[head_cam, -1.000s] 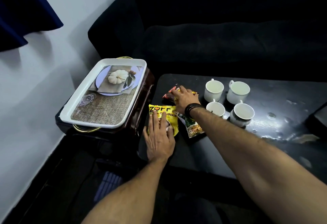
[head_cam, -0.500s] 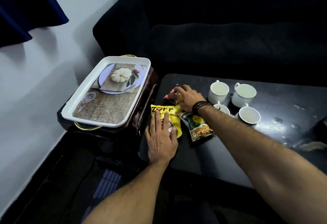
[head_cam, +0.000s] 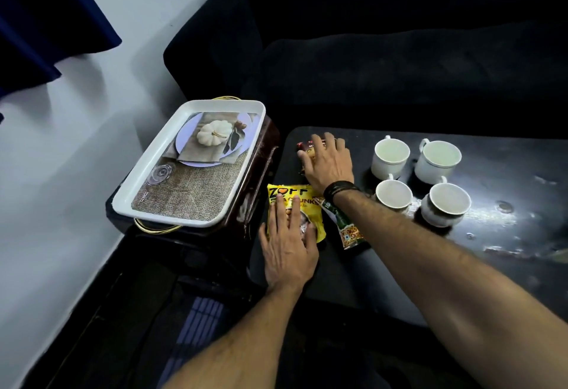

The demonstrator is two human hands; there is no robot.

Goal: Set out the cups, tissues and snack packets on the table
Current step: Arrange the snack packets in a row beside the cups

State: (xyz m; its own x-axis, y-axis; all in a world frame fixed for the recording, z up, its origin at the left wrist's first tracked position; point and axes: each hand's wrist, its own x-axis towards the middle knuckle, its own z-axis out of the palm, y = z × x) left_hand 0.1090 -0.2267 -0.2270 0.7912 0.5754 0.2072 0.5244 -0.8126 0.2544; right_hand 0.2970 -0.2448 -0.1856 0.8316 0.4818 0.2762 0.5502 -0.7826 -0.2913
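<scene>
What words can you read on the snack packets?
"ZOFF": top of the yellow packet, under the left hand.
Second line there: partly covered by fingers; only "UNKS" is clear.
Red packet under the right hand: too blurred.
Green packet: too small to read.

Two bare forearms reach forward from the bottom of the view. The left hand (head_cam: pixel 289 250) lies palm down near the table's left edge, fingers straight and close together, pressing flat on a yellow snack packet (head_cam: pixel 295 204). The right arm stretches diagonally from the lower right, a dark band around its wrist. The right hand (head_cam: pixel 329 164), palm down near the far left corner, rests with gently curved fingers on a red snack packet (head_cam: pixel 309 149).
</scene>
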